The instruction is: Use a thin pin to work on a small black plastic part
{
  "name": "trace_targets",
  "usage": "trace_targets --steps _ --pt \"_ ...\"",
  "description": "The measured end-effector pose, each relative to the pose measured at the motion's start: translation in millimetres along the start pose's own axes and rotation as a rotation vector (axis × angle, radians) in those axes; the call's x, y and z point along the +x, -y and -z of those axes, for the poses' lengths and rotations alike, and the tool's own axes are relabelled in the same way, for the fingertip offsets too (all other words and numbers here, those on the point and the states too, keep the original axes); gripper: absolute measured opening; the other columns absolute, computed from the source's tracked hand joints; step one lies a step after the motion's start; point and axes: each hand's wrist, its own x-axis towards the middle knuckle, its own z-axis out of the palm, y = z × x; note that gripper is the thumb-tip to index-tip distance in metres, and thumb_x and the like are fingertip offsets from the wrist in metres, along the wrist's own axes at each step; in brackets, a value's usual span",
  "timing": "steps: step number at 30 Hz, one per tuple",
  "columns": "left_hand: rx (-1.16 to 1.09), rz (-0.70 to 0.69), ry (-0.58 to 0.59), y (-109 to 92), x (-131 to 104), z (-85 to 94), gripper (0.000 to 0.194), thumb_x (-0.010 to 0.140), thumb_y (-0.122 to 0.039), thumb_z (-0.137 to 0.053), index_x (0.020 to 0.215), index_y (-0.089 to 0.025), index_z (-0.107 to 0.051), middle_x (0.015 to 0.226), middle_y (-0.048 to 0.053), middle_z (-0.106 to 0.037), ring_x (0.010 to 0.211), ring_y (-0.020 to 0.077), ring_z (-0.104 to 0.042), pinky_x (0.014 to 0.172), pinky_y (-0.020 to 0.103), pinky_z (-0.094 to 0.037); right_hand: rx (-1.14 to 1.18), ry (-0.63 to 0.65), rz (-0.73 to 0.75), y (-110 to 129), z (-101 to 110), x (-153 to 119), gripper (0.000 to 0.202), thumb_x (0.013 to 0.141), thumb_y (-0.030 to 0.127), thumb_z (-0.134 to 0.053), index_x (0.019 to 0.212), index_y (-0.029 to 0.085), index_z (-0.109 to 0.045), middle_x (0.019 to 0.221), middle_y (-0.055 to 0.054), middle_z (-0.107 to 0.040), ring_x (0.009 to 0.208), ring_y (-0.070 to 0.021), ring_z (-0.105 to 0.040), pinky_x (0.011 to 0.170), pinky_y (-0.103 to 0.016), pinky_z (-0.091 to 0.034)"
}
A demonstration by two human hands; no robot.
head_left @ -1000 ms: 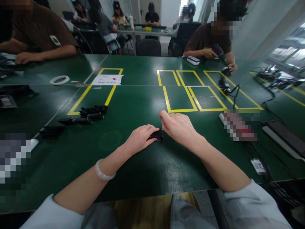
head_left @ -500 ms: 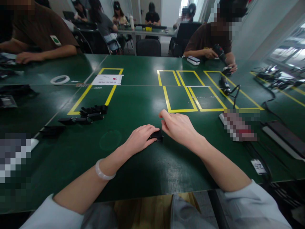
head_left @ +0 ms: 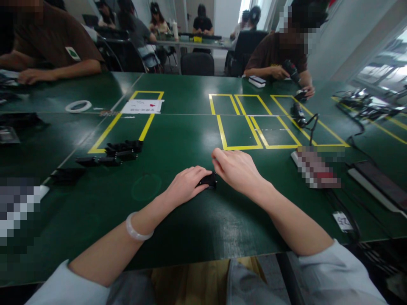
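Note:
A small black block (head_left: 210, 181) rests on the green table (head_left: 178, 140) in front of me. My left hand (head_left: 191, 180) is closed around its left side, fingers on top and thumb along the near edge. Just to the right and slightly above, my right hand (head_left: 233, 165) is curled with its fingertips pinched together near the block's right end. Whatever may be between those fingertips is too small or hidden to make out. Several similar black parts (head_left: 110, 160) lie in a group to the left.
Yellow tape outlines (head_left: 243, 147) mark the table ahead. A tape roll (head_left: 78, 106) and white paper sheet (head_left: 143, 106) lie at the back left. Devices and cables (head_left: 343, 221) are on the right. A person (head_left: 270, 55) across the table holds a tool; another sits at left.
My right hand's fingers have curled slightly further down and closer together. My left hand stays on the black block. The whole view has shifted very slightly.

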Motion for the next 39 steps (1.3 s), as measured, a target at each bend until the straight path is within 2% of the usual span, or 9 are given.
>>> trace_targets --steps 3,5,10,16,23,29,35,39 --pt "-0.001 0.004 0.002 0.2 0.1 -0.2 0.03 0.091 -0.032 -0.057 0.119 -0.021 -0.053 0.114 0.007 -0.061 0.105 0.0228 -0.058 0.091 0.038 -0.048 -0.03 0.013 -0.001 0.5 -1.5 -0.3 0.034 0.098 0.035 -0.028 0.089 0.019 -0.056 0.071 -0.004 -0.068 0.065 -0.0149 -0.061 0.059 -0.029 -0.023" --pt "-0.009 0.003 -0.001 0.3 0.0 0.1 0.031 0.09 -0.032 -0.057 0.119 -0.021 -0.053 0.114 0.007 -0.061 0.105 0.0227 -0.058 0.092 0.038 -0.048 -0.046 0.022 -0.017 1.0 -2.1 0.1 0.032 0.098 0.03 -0.028 0.09 0.019 -0.057 0.069 -0.004 -0.067 0.064 -0.0147 -0.06 0.058 -0.029 -0.022" --pt "-0.013 -0.004 -0.011 0.0 0.0 1.6 0.029 0.091 -0.032 -0.056 0.118 -0.021 -0.054 0.113 0.007 -0.061 0.104 0.0226 -0.059 0.091 0.038 -0.048 0.012 0.005 -0.011 0.9 -1.1 0.6 0.022 0.091 0.019 -0.035 0.102 0.017 -0.055 0.081 -0.004 -0.069 0.069 -0.0139 -0.061 0.058 -0.027 -0.025" --pt "-0.004 -0.008 0.005 -0.4 0.3 1.5 0.03 0.091 -0.031 -0.056 0.119 -0.021 -0.053 0.114 0.007 -0.061 0.104 0.0226 -0.059 0.091 0.037 -0.048 -0.029 0.045 -0.037 -2.5 -1.8 0.6 0.032 0.097 0.036 -0.029 0.093 0.02 -0.056 0.071 -0.003 -0.068 0.06 -0.0149 -0.06 0.054 -0.028 -0.019" --pt "-0.016 0.001 -0.012 0.8 -0.4 -0.6 0.029 0.091 -0.033 -0.057 0.118 -0.022 -0.054 0.112 0.007 -0.061 0.104 0.022 -0.059 0.091 0.037 -0.048 0.011 0.038 -0.033 -2.4 1.4 2.0 0.023 0.091 0.019 -0.035 0.102 0.017 -0.055 0.08 -0.004 -0.069 0.067 -0.0131 -0.06 0.057 -0.027 -0.023" --pt "-0.003 -0.004 -0.003 0.7 -0.6 0.0 0.031 0.091 -0.031 -0.057 0.12 -0.022 -0.053 0.113 0.007 -0.061 0.105 0.0226 -0.058 0.092 0.037 -0.047 -0.03 0.059 -0.053 -3.3 -1.3 1.7 0.031 0.097 0.034 -0.029 0.095 0.019 -0.056 0.07 -0.004 -0.067 0.059 -0.0137 -0.057 0.054 -0.028 -0.019" --pt "-0.005 0.003 0.004 -0.4 -0.4 0.7 0.029 0.091 -0.031 -0.056 0.118 -0.021 -0.053 0.114 0.006 -0.061 0.104 0.0223 -0.058 0.092 0.037 -0.047 -0.001 0.02 -0.009 -1.5 -0.4 1.4 0.025 0.09 0.018 -0.034 0.103 0.017 -0.055 0.075 -0.004 -0.068 0.064 -0.013 -0.058 0.057 -0.027 -0.023" --pt "0.004 -0.002 0.01 0.4 -0.5 0.0 0.03 0.091 -0.032 -0.056 0.119 -0.021 -0.053 0.114 0.007 -0.061 0.104 0.0224 -0.058 0.091 0.037 -0.047 -0.039 0.04 -0.033 -1.5 -0.1 1.0 0.03 0.096 0.03 -0.03 0.092 0.018 -0.057 0.07 -0.004 -0.068 0.06 -0.0138 -0.057 0.056 -0.028 -0.019"
